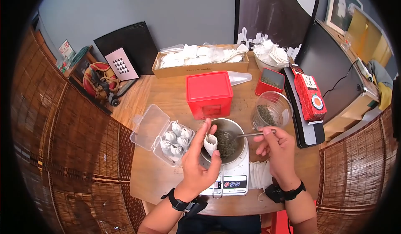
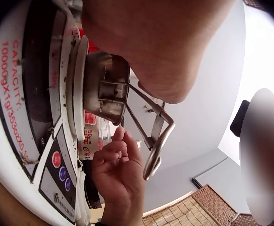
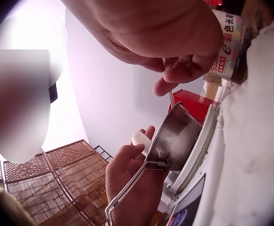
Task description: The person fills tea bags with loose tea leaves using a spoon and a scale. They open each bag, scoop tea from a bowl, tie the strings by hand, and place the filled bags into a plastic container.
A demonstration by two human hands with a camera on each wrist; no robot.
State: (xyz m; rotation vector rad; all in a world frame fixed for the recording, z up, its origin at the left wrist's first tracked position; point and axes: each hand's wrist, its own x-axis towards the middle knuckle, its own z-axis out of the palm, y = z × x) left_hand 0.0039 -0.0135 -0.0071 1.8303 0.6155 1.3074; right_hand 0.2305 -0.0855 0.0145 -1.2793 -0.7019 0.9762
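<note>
My left hand (image 1: 195,164) holds a small white drawstring bag (image 1: 210,142) upright between thumb and fingers, its mouth open, at the left rim of a metal pot (image 1: 239,152). Dried, crumbled leaves (image 1: 226,145) lie in the pot. With the right hand (image 1: 280,154) I pinch the thin handle of a metal spoon (image 1: 251,134), whose bowl end is down among the leaves. The pot stands on a white kitchen scale (image 1: 241,176), and its wire handle (image 2: 161,127) sticks out toward me. In the right wrist view, the white bag (image 3: 140,141) shows beside the pot's rim.
A clear box (image 1: 156,152) with several filled, tied bags stands left. Flat white bags (image 1: 260,175) lie right of the scale. Behind are a red tin (image 1: 209,90), a clear tub (image 1: 277,108) of leaves, and a cardboard box (image 1: 200,69) of white bags.
</note>
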